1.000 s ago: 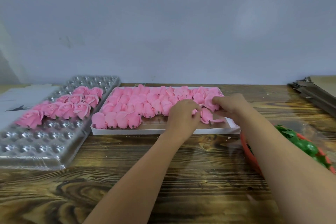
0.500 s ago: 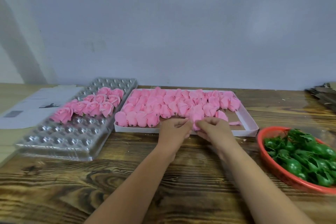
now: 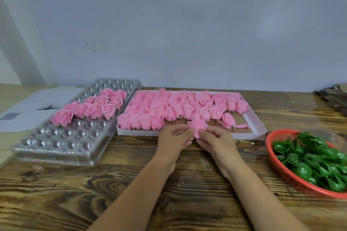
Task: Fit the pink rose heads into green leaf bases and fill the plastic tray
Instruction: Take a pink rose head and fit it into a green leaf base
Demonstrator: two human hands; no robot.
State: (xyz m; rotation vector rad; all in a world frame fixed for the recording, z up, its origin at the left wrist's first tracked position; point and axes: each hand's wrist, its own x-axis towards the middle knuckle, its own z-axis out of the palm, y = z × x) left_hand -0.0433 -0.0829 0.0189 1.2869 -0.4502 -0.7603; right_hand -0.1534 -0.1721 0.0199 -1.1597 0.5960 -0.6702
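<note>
At far left a sheet of paper (image 3: 35, 107) lies on the desk (image 3: 131, 189). Beside it the plastic tray (image 3: 62, 142) carries finished roses (image 3: 90, 108) in its far half. The white box (image 3: 260, 127) holds loose rose heads (image 3: 180, 107). Just near of it, the left hand (image 3: 173, 139) and right hand (image 3: 216, 141) together pinch one pink rose head (image 3: 197, 127). At right, a red basket (image 3: 281, 170) holds green leaf bases (image 3: 317, 161).

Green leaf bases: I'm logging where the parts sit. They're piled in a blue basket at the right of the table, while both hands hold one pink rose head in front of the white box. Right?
Not quite: the basket is red, not blue, as the head view shows. The rest stands: the green leaf bases are piled in it at the right of the table, and the left hand and right hand hold one pink rose head in front of the white box.
</note>
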